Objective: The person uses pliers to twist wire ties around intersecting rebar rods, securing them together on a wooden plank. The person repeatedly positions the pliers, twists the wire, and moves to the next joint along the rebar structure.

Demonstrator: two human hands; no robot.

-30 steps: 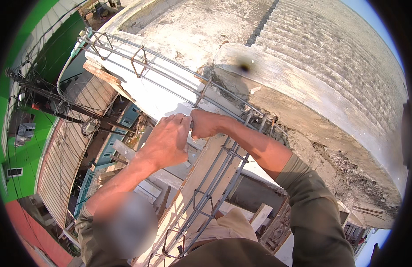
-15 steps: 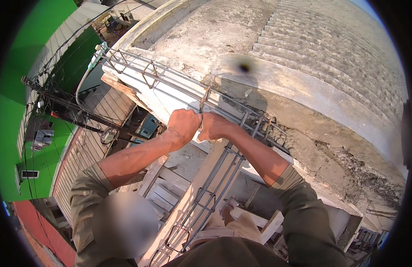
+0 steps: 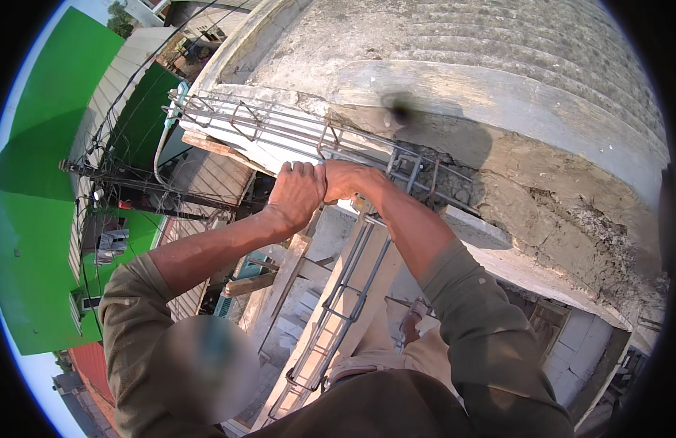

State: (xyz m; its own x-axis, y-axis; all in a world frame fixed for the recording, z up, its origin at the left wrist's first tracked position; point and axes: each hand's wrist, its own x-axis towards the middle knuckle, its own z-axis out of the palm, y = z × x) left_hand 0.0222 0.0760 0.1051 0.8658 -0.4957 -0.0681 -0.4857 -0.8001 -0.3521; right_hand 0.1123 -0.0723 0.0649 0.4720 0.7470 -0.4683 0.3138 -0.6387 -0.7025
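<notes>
A long cage of steel reinforcing bars [image 3: 276,130] with square stirrups lies along the wall top. My left hand [image 3: 298,193] is closed in a fist against the cage's near side. Right beside it, touching it, my right hand [image 3: 346,179] is closed too, its fingers bent down. Both are just below a rusty stirrup [image 3: 325,139]; whatever lies inside the fingers is hidden. A second bar cage [image 3: 343,310] runs from under my right forearm toward my body, over a wooden board [image 3: 350,266].
Rough mortar [image 3: 513,186] and a corrugated roof [image 3: 528,47] lie beyond the cage. Utility wires and a dark pole [image 3: 133,181] stand at left, before a green wall [image 3: 42,241]. Timber [image 3: 276,292] and a lower level show beneath; my foot [image 3: 413,315] is below.
The view has shifted and turned. Both hands stay together at the stirrup; my wrists have rolled, so the left knuckles now face up and the right hand bends over more.
</notes>
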